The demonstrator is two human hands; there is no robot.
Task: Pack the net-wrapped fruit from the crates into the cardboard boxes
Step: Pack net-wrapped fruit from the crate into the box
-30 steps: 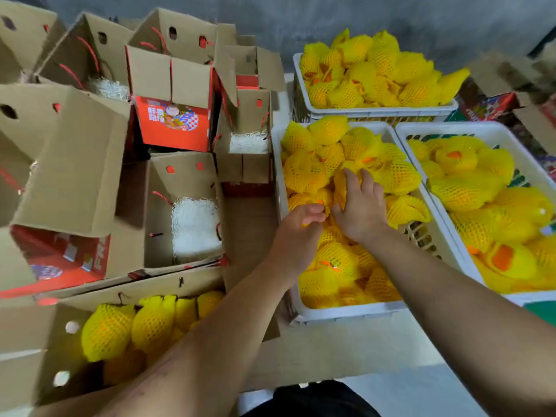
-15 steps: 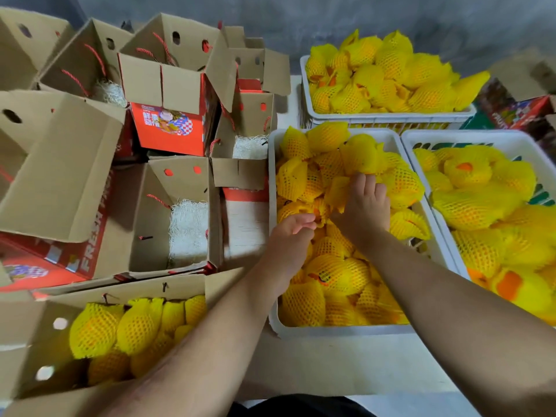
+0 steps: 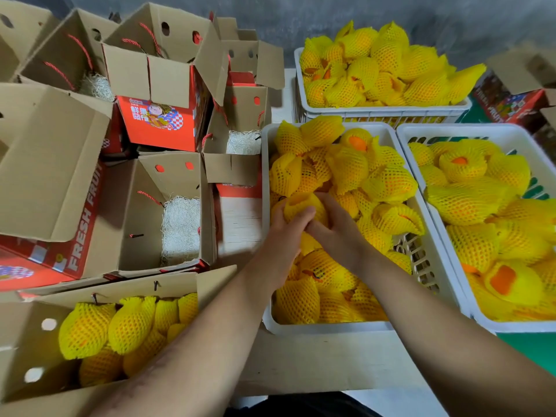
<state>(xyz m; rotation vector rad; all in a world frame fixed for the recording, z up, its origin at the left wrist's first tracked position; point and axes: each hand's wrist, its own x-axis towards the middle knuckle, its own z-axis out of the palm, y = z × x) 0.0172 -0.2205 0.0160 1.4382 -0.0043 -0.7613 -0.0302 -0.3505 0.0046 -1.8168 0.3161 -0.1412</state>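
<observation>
Yellow foam netting covers the fruit that both hands grip together over the middle white crate. The left hand curls around its near left side, and the right hand wraps it from the right, fingers meeting. More netted fruit fills that crate and the two crates beside and behind it. Nearest on the left, a cardboard box holds several wrapped fruit; open boxes with white shredded padding stand beyond.
</observation>
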